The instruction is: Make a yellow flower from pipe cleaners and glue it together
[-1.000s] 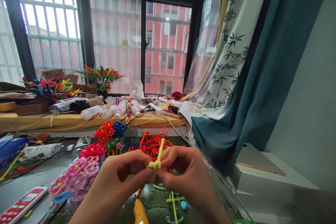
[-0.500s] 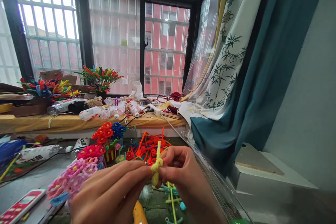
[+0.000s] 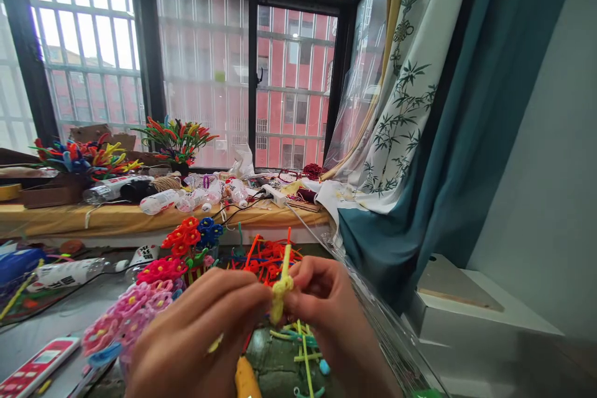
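A pale yellow pipe cleaner (image 3: 282, 289), twisted into a small knot with one straight end pointing up, is between my two hands. My left hand (image 3: 200, 323) is closed, its fingertips pressed against the left side of the knot. On the other side my right hand (image 3: 326, 301) pinches it between thumb and bent forefinger. Another bit of yellow shows between the fingers of my left hand. Below my hands lie loose yellow-green pipe cleaners (image 3: 305, 357) and a small blue fluffy piece (image 3: 324, 367). A yellow-orange curved object (image 3: 246, 379) is partly hidden by my left hand.
Pink pipe-cleaner flowers (image 3: 135, 317) and red ones (image 3: 184, 235) stand at left, near a red-and-white remote-like device (image 3: 40, 367). Red-orange pipe cleaners (image 3: 268, 258) lie behind my hands. Plastic bottles (image 3: 161, 201) line the sill. A clear sheet (image 3: 392, 317) borders the right.
The knotted pipe cleaner has tilted slightly to the right at its top. My left hand has shifted a little, and its fingers have risen slightly. My right hand keeps its pinch.
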`<state>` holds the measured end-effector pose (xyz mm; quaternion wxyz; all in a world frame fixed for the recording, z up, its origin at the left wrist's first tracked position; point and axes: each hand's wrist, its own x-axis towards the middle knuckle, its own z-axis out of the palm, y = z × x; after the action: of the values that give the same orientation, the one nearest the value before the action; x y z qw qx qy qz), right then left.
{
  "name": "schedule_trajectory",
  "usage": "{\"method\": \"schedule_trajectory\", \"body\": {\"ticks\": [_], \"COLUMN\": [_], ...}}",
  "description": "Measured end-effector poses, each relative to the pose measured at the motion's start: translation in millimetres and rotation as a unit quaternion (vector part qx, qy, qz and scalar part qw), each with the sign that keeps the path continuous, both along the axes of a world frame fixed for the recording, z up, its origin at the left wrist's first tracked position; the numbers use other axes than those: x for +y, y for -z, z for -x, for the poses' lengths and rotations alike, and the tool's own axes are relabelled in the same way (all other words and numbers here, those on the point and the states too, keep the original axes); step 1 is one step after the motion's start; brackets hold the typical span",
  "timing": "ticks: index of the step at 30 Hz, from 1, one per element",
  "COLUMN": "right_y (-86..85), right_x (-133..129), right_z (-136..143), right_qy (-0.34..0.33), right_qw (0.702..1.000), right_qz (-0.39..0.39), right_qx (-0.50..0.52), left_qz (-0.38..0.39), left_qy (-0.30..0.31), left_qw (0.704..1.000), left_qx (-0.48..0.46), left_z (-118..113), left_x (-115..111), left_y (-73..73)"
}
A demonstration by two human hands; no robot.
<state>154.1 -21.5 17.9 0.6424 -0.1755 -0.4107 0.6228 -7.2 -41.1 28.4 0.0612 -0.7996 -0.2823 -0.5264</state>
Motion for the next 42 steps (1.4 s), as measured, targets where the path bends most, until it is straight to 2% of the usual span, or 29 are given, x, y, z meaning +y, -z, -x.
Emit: {"method": "schedule_trajectory", "body": {"ticks": [2, 4, 6, 8, 10, 12, 14, 16, 19, 21, 23, 24, 26, 28, 29, 31, 32, 33, 35, 37, 42], "right_y": [-0.1, 0.6, 1.7, 2.7, 3.8, 5.2, 7.0, 8.6, 8.5, 7.3, 6.6, 6.6, 7.3, 7.6, 7.2, 5.0, 3.6, 2.1, -0.2, -0.9, 1.6], "right_x": [-1.4, -3.1, -4.6, -5.2, -4.9, -3.3, -0.6, 2.7, 6.6, 7.9, 8.6, 9.0, 9.7, 10.1, 9.9, 8.5, 7.3, 5.8, 3.0, 1.1, 0.5], "right_z": [-0.2, 0.2, 0.5, -0.5, -3.1, -6.6, -10.0, -12.3, -11.8, -9.1, -5.4, -3.5, -0.4, 1.2, 1.2, -0.1, -1.3, -2.7, -5.5, -7.4, -6.8], "right_qy": [0.096, 0.149, 0.18, 0.197, 0.211, 0.22, 0.211, 0.167, 0.094, 0.066, 0.032, 0.013, -0.024, -0.052, -0.051, -0.026, -0.006, 0.013, 0.025, 0.009, -0.034], "right_qw": [0.993, 0.978, 0.962, 0.943, 0.922, 0.907, 0.909, 0.93, 0.967, 0.985, 0.996, 0.998, 1.0, 0.998, 0.998, 1.0, 1.0, 0.999, 0.997, 0.996, 0.994], "right_qz": [-0.061, -0.115, -0.154, -0.191, -0.225, -0.251, -0.254, -0.228, -0.157, -0.103, -0.05, -0.027, 0.003, 0.014, 0.015, 0.01, 0.006, 0.0, -0.014, -0.024, -0.042], "right_qx": [-0.04, -0.088, -0.136, -0.187, -0.232, -0.258, -0.256, -0.236, -0.178, -0.124, -0.071, -0.048, -0.008, 0.013, 0.015, -0.005, -0.02, -0.038, -0.07, -0.087, -0.091], "left_qz": [0.159, 0.311, 0.419, 0.482, 0.518, 0.538, 0.538, 0.514, 0.426, 0.308, 0.132, 0.032, -0.136, -0.187, -0.155, -0.002, 0.087, 0.175, 0.298, 0.364, 0.449], "left_qy": [0.031, 0.071, 0.109, 0.138, 0.164, 0.191, 0.21, 0.2, 0.136, 0.086, 0.035, 0.004, -0.058, -0.103, -0.08, -0.026, 0.003, 0.026, 0.055, 0.064, 0.062], "left_qw": [0.984, 0.936, 0.88, 0.84, 0.812, 0.796, 0.794, 0.815, 0.88, 0.939, 0.988, 0.998, 0.989, 0.977, 0.984, 1.0, 0.996, 0.983, 0.946, 0.914, 0.86], "left_qx": [-0.077, -0.151, -0.193, -0.207, -0.211, -0.203, -0.189, -0.179, -0.159, -0.125, -0.078, -0.05, 0.003, 0.031, 0.028, 0.001, -0.017, -0.048, -0.113, -0.166, -0.235], "left_z": [-6.0, -10.1, -11.1, -9.4, -6.5, -4.5, -4.7, -7.0, -12.0, -14.1, -13.9, -12.8, -9.2, -5.2, -3.5, -1.9, -2.1, -3.0, -6.6, -11.4, -19.7], "left_x": [3.5, 5.8, 7.8, 10.8, 15.0, 18.8, 20.6, 19.8, 16.1, 14.0, 12.6, 12.2, 11.7, 11.4, 11.4, 10.9, 10.4, 9.4, 6.3, 2.3, -4.7], "left_y": [-9.5, -14.5, -15.2, -12.8, -8.8, -5.2, -3.5, -4.1, -5.4, -3.1, 2.3, 5.5, 10.9, 11.9, 10.3, 3.6, -0.8, -5.1, -12.4, -16.8, -19.0]}}
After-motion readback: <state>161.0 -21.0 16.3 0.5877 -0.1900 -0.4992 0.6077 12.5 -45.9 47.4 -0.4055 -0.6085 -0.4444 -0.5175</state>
